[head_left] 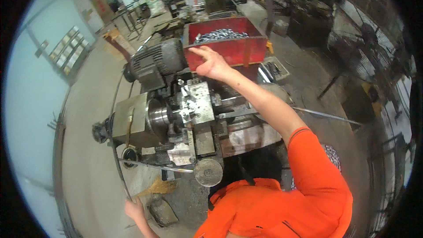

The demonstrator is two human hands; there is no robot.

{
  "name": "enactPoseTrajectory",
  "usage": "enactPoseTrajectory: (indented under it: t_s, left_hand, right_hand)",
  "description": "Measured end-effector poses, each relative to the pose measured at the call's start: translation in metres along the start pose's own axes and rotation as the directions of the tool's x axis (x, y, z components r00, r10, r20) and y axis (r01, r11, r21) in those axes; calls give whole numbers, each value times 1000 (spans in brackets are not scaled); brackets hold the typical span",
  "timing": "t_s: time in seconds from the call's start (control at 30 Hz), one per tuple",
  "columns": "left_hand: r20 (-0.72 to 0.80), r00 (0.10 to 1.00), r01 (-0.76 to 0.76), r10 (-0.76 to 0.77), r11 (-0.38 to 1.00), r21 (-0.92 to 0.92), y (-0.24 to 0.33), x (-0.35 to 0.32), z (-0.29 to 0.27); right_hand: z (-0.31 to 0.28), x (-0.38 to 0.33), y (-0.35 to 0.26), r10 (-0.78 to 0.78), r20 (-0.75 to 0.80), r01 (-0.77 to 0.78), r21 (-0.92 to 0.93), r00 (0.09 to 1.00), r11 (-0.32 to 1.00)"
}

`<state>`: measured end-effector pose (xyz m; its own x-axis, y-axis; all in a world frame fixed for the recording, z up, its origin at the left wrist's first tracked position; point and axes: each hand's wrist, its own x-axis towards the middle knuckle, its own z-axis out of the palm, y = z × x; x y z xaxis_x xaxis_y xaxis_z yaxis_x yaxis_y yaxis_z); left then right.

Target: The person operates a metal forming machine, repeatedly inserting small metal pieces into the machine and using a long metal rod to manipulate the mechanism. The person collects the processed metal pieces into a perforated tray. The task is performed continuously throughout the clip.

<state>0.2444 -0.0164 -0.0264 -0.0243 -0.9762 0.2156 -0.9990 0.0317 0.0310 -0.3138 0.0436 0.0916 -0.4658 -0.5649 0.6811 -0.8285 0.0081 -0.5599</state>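
At the lower left, my left hand closes round the lower end of a long dark lever, which runs up beside the headstock of a small lathe. My right hand is stretched forward over the machine, fingers extended and apart, with nothing visible in it. It is in front of the near left corner of a red bin of small shiny metal parts. Below that hand sits the metal slide with its tool holder, facing the round chuck.
A grey electric motor sits behind the headstock. A round metal disc is close to my body. A dustpan and a straw broom lie on the floor. A small tray stands right of the bin; a large fan is farther right.
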Motion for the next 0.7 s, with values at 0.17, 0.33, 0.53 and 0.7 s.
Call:
enactPoseTrajectory:
  t_s: [0.17,0.33,0.53,0.7]
  left_hand:
    - [-189,877,-480,441,811,-334,81,16,-20]
    - [-83,719,-610,690,568,-552,164,14,0]
    - [239,677,-426,696,635,-644,194,45,103]
    - [94,699,-496,709,575,-650,204,26,79]
  right_hand:
    - [-15,-88,2,-27,343,-73,275,939,959]
    - [-69,-237,13,253,423,-348,164,870,923]
    - [-174,-440,60,789,247,-674,-415,562,611]
    - [-264,-538,117,943,-150,-655,-750,297,87]
